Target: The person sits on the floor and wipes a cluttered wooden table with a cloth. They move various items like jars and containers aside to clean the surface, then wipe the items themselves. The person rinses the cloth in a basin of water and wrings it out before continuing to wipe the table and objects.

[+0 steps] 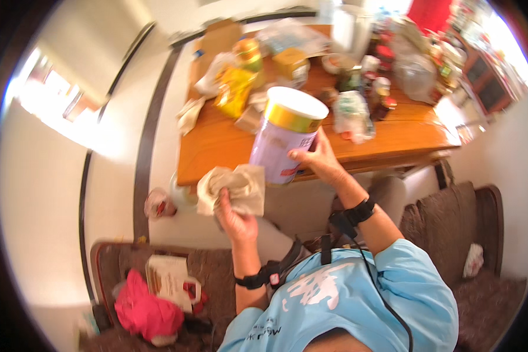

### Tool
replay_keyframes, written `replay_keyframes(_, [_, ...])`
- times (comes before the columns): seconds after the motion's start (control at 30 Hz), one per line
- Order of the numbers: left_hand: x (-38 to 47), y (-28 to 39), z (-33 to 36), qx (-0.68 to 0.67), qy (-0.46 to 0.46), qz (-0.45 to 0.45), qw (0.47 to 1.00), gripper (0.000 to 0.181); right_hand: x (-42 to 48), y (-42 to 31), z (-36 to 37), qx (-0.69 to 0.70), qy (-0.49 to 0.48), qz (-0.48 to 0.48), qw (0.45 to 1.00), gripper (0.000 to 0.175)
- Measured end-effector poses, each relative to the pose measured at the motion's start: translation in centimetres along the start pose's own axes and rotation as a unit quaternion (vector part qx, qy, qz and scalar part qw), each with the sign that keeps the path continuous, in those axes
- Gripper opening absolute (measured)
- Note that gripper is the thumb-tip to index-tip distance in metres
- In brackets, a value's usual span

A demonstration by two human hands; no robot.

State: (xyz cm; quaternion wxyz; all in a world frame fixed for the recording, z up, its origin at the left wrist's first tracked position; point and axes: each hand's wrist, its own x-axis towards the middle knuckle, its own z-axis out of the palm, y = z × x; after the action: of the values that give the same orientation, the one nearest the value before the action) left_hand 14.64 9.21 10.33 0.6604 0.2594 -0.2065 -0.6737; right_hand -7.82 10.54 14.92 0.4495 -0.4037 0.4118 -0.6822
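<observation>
My right hand (319, 156) grips a large purple canister (275, 147) by its side, with a gold band near the top and a white lid. It is held tilted above the near edge of the wooden table (369, 149). Crumpled beige tissue paper (231, 189) is pinched in my left hand (235, 215), just left of the canister's base. A narrow gap seems to lie between tissue and canister, though whether they touch is hard to tell. The canister bears writing and is slightly blurred.
On the table stand a yellow bag (235, 92), a gold-capped jar (248, 55), a cardboard box (290, 61), a plastic bag (354, 114) and several jars (380, 94). A brown sofa (444, 224) is behind me, with a pink cloth (145, 308) on it. A small bag (159, 203) lies on the floor.
</observation>
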Motion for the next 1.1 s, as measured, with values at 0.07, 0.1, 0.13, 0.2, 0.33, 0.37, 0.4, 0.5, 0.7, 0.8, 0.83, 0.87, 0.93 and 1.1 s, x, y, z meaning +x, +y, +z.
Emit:
replay_keyframes(0.07, [-1.2,-2.0,2.4,0.007,-0.046,-0.048,0.998,0.037,-1.0,-2.1,-2.6,-0.005,0.024,-0.033,0.999,0.102])
replay_keyframes(0.1, [-1.9,-2.9,3.6,0.014,-0.060,-0.077,0.995,0.038,-2.0,-3.2,-4.2,-0.028,0.034,-0.040,0.998,0.104])
replay_keyframes(0.13, [-2.3,-4.0,4.9,0.010,-0.095,-0.095,0.991,0.038,-3.0,-4.2,-5.8,-0.038,0.069,-0.043,0.996,0.104])
replay_keyframes(0.2, [-3.4,-6.9,7.5,0.053,-0.098,-0.144,0.983,0.039,-4.1,-5.8,-8.9,-0.066,0.124,-0.077,0.987,0.102])
replay_keyframes(0.33, [-5.4,-13.1,12.0,0.109,-0.153,-0.193,0.963,0.039,-6.3,-8.8,-15.9,-0.141,0.242,-0.129,0.951,0.092])
replay_keyframes(0.37, [-5.7,-14.9,13.2,0.128,-0.165,-0.200,0.957,0.038,-7.0,-9.6,-17.7,-0.144,0.281,-0.120,0.941,0.090])
replay_keyframes(0.4, [-6.0,-16.4,14.3,0.129,-0.212,-0.196,0.949,0.034,-7.6,-10.3,-19.5,-0.177,0.314,-0.137,0.923,0.089])
replay_keyframes(0.5, [-6.8,-21.2,17.3,0.174,-0.286,-0.177,0.926,0.029,-9.7,-12.1,-24.8,-0.201,0.410,-0.137,0.879,0.087])
replay_keyframes(0.7, [-7.8,-30.4,21.9,0.215,-0.361,-0.195,0.886,0.026,-11.8,-14.0,-35.3,-0.294,0.539,-0.137,0.778,0.089])
replay_keyframes(0.8, [-8.1,-33.9,23.2,0.221,-0.402,-0.128,0.879,0.027,-12.3,-14.5,-39.8,-0.307,0.562,-0.141,0.755,0.092])
replay_keyframes(0.83, [-8.0,-34.8,23.5,0.229,-0.408,-0.119,0.876,0.027,-12.4,-14.7,-41.1,-0.310,0.562,-0.145,0.752,0.094])
replay_keyframes(0.87, [-8.0,-35.6,23.7,0.242,-0.409,-0.125,0.871,0.027,-12.4,-14.8,-42.4,-0.310,0.566,-0.144,0.750,0.097])
replay_keyframes(0.93, [-7.6,-37.0,24.1,0.261,-0.418,-0.122,0.861,0.027,-12.0,-14.9,-44.7,-0.310,0.581,-0.137,0.740,0.100])
replay_keyframes(1.1, [-6.4,-40.1,24.8,0.273,-0.427,-0.122,0.853,0.028,-9.9,-14.8,-50.4,-0.337,0.575,-0.143,0.732,0.099])
